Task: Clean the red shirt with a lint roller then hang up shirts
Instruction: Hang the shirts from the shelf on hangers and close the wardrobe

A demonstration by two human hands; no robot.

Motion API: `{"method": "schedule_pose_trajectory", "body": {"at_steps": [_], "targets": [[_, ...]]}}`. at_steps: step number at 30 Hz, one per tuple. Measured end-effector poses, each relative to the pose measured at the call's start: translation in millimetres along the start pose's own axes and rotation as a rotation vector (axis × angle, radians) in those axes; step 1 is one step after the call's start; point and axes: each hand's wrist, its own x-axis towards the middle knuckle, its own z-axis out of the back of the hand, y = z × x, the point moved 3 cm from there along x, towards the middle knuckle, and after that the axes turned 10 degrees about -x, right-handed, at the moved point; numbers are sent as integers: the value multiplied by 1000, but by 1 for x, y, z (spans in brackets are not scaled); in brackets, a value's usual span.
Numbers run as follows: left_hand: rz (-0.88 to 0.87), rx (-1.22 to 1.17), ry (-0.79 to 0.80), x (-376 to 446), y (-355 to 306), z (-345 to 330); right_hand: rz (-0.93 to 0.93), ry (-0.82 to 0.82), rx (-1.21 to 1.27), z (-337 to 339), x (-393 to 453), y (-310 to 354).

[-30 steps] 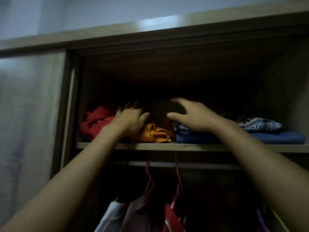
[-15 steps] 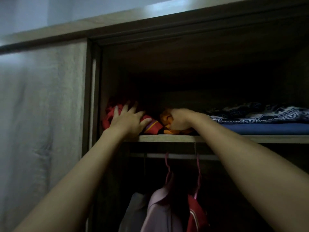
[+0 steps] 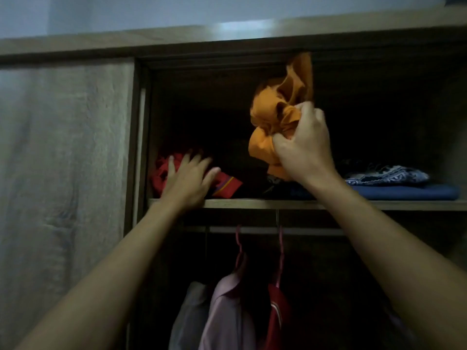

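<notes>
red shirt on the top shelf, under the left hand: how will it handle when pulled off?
Probably floppy: the red shirt lies crumpled on the shelf, no fold holding. Likely light; the orange cloth bunches and lifts in the right hand alone. It may drag or unfurl, since the left hand rests flat on it, without a closed grip.

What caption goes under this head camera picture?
Right hand lifts an orange cloth off the shelf; left hand rests on the red shirt.

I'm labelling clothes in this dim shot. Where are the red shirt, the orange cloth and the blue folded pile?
red shirt [image 3: 225,188]: head view, striped edge on shelf.
orange cloth [image 3: 274,114]: head view, bunched middle.
blue folded pile [image 3: 404,192]: head view, front fold.
</notes>
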Motion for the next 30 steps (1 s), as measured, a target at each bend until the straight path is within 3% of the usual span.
{"method": "schedule_pose_trajectory", "body": {"at_steps": [3, 5, 9, 12, 15, 18, 22, 26, 30], "targets": [[-163, -324, -234, -39, -21, 12, -149, 133, 142, 27, -19, -15], [-215, -625, -260, -73, -52, 19, -316, 219, 317, 41, -41, -26], [-229, -1034, 19, -124, -126, 12, -712, 328, 756, 68, -90, -33], [-227, -1012, 155, -144, -170, -7, -804, 404, 893, 88, -119, -30], [-136, -932, 82, -159, -185, -19, -877, 538, 975, 111, -140, -39], [-36, -1018, 153, -180, -187, -30, -964, 580, 989, 130, -163, -58], [233, -1102, 181, -219, -189, -46, -1069, 605, 917, 151, -205, -81], [677, -1313, 24, -246, -171, -39, -1225, 534, 884, 173, -229, -105], [763, -1407, 15, -269, -156, -24, -1281, 564, 864, 184, -250, -118]]}}
